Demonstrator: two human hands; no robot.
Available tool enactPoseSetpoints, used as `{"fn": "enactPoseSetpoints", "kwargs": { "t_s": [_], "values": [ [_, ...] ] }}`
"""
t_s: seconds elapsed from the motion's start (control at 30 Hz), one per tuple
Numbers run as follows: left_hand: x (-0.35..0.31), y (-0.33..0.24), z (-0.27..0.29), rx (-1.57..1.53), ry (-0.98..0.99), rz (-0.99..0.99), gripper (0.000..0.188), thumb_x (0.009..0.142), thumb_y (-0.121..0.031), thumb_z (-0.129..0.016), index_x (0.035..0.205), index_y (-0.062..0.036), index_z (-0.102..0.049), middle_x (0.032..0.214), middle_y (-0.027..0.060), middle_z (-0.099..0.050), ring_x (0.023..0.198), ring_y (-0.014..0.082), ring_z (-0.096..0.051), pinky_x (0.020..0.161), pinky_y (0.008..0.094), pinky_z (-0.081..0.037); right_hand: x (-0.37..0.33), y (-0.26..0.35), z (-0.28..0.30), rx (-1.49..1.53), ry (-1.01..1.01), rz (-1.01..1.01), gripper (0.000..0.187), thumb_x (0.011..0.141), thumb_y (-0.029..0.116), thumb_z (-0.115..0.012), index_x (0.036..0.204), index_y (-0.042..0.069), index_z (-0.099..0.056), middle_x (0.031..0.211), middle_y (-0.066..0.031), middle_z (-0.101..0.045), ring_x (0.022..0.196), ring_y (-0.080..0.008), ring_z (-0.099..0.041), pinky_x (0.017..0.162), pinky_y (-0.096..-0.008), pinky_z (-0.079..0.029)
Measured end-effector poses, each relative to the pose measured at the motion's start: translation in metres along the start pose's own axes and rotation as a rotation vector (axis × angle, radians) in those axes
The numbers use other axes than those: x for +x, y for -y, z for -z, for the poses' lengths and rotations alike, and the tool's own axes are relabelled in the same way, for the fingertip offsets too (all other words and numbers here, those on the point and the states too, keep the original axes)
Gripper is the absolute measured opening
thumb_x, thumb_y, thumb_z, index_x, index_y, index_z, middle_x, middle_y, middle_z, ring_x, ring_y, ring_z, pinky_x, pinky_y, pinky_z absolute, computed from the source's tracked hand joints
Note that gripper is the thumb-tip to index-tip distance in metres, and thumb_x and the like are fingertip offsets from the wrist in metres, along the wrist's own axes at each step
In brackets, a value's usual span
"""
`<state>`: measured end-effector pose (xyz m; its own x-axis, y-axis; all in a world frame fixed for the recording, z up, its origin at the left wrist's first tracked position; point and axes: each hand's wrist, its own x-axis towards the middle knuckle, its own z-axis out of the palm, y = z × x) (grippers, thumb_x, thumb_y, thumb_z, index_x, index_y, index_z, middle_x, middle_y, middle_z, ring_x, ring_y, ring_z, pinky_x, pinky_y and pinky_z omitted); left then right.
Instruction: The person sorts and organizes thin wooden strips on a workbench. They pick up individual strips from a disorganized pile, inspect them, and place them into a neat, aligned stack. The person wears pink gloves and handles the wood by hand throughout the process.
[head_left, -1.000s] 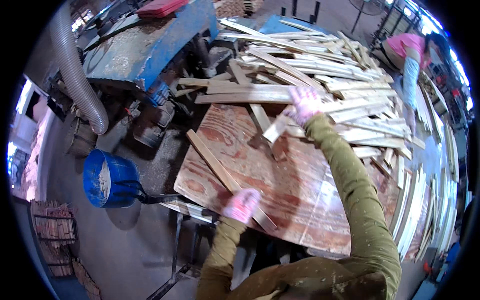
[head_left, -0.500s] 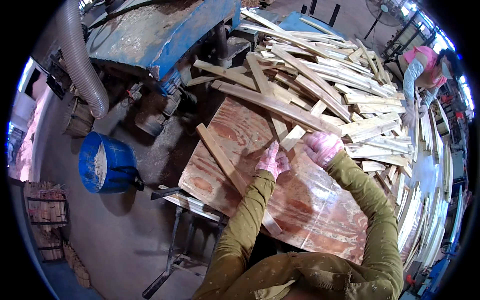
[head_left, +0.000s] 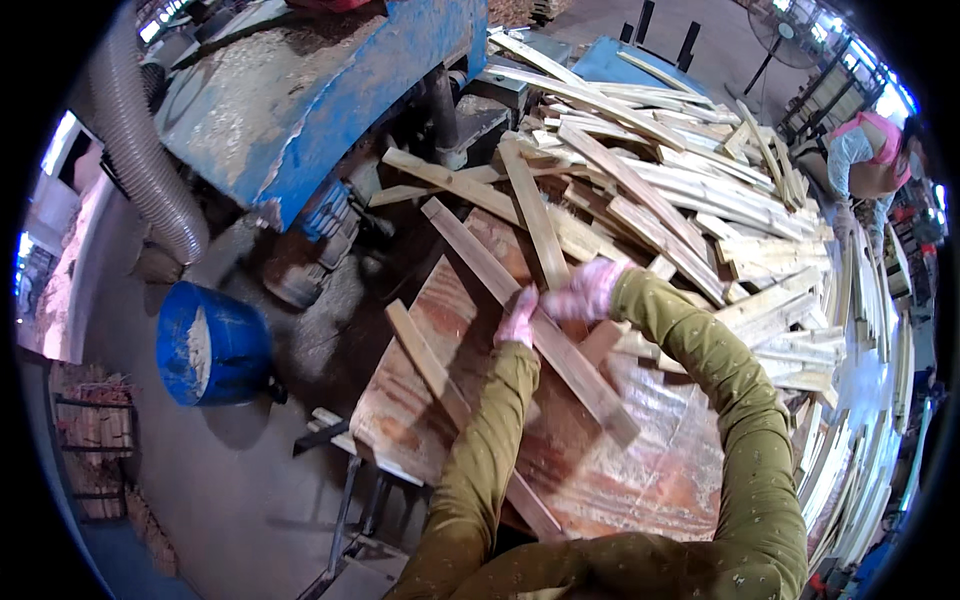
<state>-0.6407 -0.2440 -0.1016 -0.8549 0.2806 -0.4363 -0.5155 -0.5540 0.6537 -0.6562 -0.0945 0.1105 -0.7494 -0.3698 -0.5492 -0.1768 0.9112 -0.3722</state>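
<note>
A long wooden strip slants across the worn plywood tabletop, its far end toward the blue machine. My left hand, in a pink-and-white glove, is closed around the strip's left edge near its middle. On the strip's other side is my right hand, gloved alike; its fingers are smeared by motion, and whether they grip anything is unclear. A short reddish piece of wood shows just below the right hand. Another strip lies at the tabletop's left side, partly hidden under my left forearm.
A large heap of wooden strips covers the far and right parts of the table. Far left stand a blue machine, a ribbed hose and a blue tub. A co-worker in pink handles strips at the far right.
The long strip has swung from lying across the heap's near edge to a diagonal over the tabletop. My left hand has closed on it, and my right hand has moved left.
</note>
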Motion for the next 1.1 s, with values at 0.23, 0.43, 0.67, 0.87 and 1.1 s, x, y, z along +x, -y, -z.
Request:
{"fn": "enactPoseSetpoints", "kwargs": {
  "t_s": [0.23,0.43,0.67,0.87,1.1],
  "values": [
    [-0.001,0.010,-0.034,-0.415,0.244,0.104,0.022,0.089,-0.026,-0.064,0.097,-0.0071,-0.055,0.080,0.0015,-0.048,0.071,0.0159,-0.048,0.062,0.0314,-0.043,0.168,-0.092,0.062,-0.380,-0.748,-0.508,0.092,0.077,0.071,-0.054,0.144,0.011,-0.032,0.139,-0.0182,-0.046,0.130,-0.0335,-0.041,0.109,-0.0453,-0.029],
    [0.052,0.006,-0.010,-0.690,0.292,0.000,0.050,0.091,-0.035,-0.059,0.124,0.0015,-0.050,0.116,0.0113,-0.052,0.104,0.0223,-0.050,0.094,0.0366,-0.043,0.192,-0.086,0.088,-0.391,-0.357,-0.525,0.103,0.070,0.085,-0.045,0.145,0.015,-0.038,0.149,-0.0161,-0.034,0.136,-0.0316,-0.035,0.111,-0.0436,-0.028],
    [0.103,0.024,-0.003,-0.802,0.501,-0.184,0.060,0.086,-0.037,-0.066,0.134,-0.0074,-0.047,0.113,0.0068,-0.055,0.098,0.0216,-0.054,0.089,0.0376,-0.047,0.201,-0.074,0.065,-0.099,-0.529,-0.440,0.085,0.082,0.078,-0.037,0.127,0.010,-0.058,0.138,-0.0230,-0.045,0.126,-0.0352,-0.048,0.101,-0.0447,-0.041],
    [0.070,-0.050,-0.046,-0.700,-0.117,0.069,0.050,0.080,-0.039,-0.072,0.119,-0.0112,-0.056,0.111,0.0066,-0.060,0.101,0.0219,-0.058,0.084,0.0411,-0.050,0.161,0.001,0.069,0.012,-0.044,-0.316,0.060,0.086,0.058,-0.054,0.106,0.003,-0.068,0.099,-0.0159,-0.070,0.092,-0.0270,-0.066,0.083,-0.0376,-0.052],
    [-0.047,-0.033,-0.068,-0.765,-0.015,0.064,0.034,0.088,-0.024,-0.063,0.115,-0.0053,-0.058,0.104,0.0107,-0.062,0.096,0.0271,-0.061,0.083,0.0437,-0.052,0.092,0.021,0.051,0.047,0.293,-0.122,0.057,0.075,0.048,-0.071,0.117,0.011,-0.065,0.099,-0.0142,-0.069,0.090,-0.0268,-0.065,0.081,-0.0364,-0.051]
  ]
}}
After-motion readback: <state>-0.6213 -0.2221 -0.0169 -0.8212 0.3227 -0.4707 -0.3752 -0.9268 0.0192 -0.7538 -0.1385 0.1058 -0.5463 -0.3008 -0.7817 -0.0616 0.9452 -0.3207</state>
